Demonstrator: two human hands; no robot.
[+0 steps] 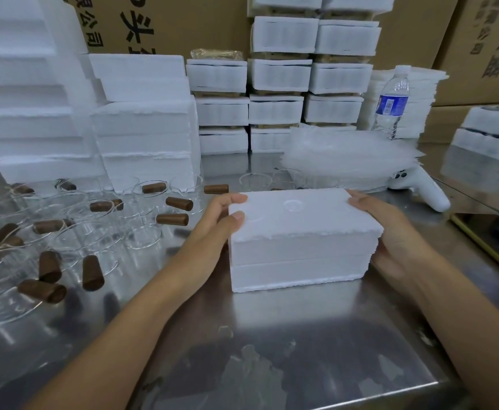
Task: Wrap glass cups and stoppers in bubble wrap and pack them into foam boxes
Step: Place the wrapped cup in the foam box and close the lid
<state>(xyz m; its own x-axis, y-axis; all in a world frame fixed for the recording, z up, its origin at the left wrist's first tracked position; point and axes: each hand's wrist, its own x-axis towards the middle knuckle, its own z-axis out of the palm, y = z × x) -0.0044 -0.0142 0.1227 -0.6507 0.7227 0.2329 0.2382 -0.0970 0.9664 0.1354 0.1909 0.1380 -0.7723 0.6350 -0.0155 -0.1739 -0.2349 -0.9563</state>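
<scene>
A closed foam box [298, 250] sits on the steel table [272, 350]. The left hand [212, 229] grips its left end, thumb and fingers hooked over the top edge. The right hand [390, 232], partly blurred, seems to clasp the right end likewise. Steel surface runs from the box to the table's near edge. Glass cups [141, 241] and stoppers [172, 219] crowd the left side.

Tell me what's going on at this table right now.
A person grips a closed white foam box at its ends, left hand on one and right hand on the other. It appears to sit on the steel table. Unwrapped glass cups and brown stoppers lie loose to the left. Bubble wrap sheets and stacked foam boxes are behind.
</scene>
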